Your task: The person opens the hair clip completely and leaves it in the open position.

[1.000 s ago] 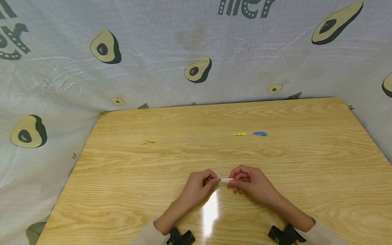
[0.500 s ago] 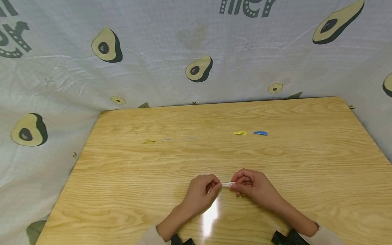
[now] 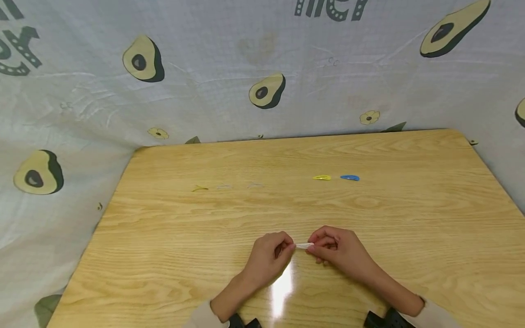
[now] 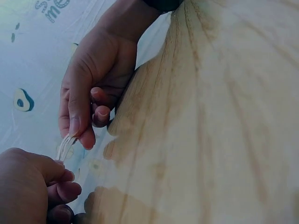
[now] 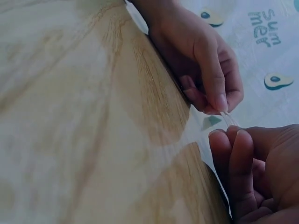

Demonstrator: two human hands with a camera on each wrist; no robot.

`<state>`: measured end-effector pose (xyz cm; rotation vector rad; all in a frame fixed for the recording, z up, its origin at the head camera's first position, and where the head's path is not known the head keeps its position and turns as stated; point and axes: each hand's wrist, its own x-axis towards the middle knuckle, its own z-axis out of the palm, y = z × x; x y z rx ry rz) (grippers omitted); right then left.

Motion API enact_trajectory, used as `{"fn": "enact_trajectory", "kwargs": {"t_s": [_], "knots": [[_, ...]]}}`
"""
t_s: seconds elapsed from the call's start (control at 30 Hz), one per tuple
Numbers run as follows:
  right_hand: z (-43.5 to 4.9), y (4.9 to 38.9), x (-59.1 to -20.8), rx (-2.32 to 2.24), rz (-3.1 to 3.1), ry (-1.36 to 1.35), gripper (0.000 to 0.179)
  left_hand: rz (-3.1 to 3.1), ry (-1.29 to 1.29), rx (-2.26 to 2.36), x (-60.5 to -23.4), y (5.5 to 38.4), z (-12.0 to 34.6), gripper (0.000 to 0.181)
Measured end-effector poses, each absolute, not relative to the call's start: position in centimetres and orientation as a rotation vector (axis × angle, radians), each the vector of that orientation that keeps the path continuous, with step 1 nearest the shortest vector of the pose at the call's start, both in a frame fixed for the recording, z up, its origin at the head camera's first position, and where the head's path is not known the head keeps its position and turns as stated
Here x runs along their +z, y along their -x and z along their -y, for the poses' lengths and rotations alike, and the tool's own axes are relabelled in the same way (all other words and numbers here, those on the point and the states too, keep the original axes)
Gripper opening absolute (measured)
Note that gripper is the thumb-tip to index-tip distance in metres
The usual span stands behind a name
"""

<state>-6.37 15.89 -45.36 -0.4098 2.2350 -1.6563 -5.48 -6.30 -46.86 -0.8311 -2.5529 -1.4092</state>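
A small white snap hair clip [image 3: 304, 245] spans the gap between two hands held above the front middle of the table. My left hand [image 3: 270, 257] pinches one end between thumb and forefinger. The other end is pinched by the thumb and fingers of my right hand [image 3: 342, 253]. In the left wrist view the hair clip [image 4: 66, 145] shows as a slim piece with long slots, its ends covered by fingertips. From the right wrist, only a short length of the hair clip [image 5: 229, 119] shows between the hands.
On the wooden table [image 3: 164, 255], a yellow snap clip [image 3: 321, 177] and a blue snap clip [image 3: 350, 177] lie right of centre. Farther left are a thin bent yellow piece [image 3: 200, 188] and two faint pale pieces [image 3: 255, 185]. An avocado-print sheet [image 3: 205, 54] surrounds the back and sides.
Both hands have shifted slightly lower in the head view since the first frame, keeping the white hair clip between them. The pieces on the table stay in place.
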Motion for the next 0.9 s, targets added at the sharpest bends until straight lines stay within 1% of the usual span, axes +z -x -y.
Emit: {"fn": "enact_trajectory", "kwargs": {"t_s": [0.17,0.37,0.43,0.73,0.9], "knots": [[-15.77,6.28,-45.44,-1.649,-2.27,0.4,0.019,2.528,0.837,-1.433,-46.93,5.58,6.39,0.009],[-15.7,6.14,-45.42,-1.677,-2.231,0.43,0.017,2.459,0.787,-1.608,-46.95,5.54,6.35,0.006],[-15.69,6.14,-45.4,-1.684,-2.21,0.437,0.017,2.451,0.764,-1.644,-46.88,5.51,6.31,0.008],[-15.69,6.12,-45.77,-1.705,-2.259,0.425,0.016,2.414,0.787,-1.63,-46.94,5.47,6.27,0.003],[-15.56,6.05,-45.69,-1.72,-2.292,0.413,0.015,2.388,0.788,-1.661,-46.93,5.49,6.24,0.008]]}}
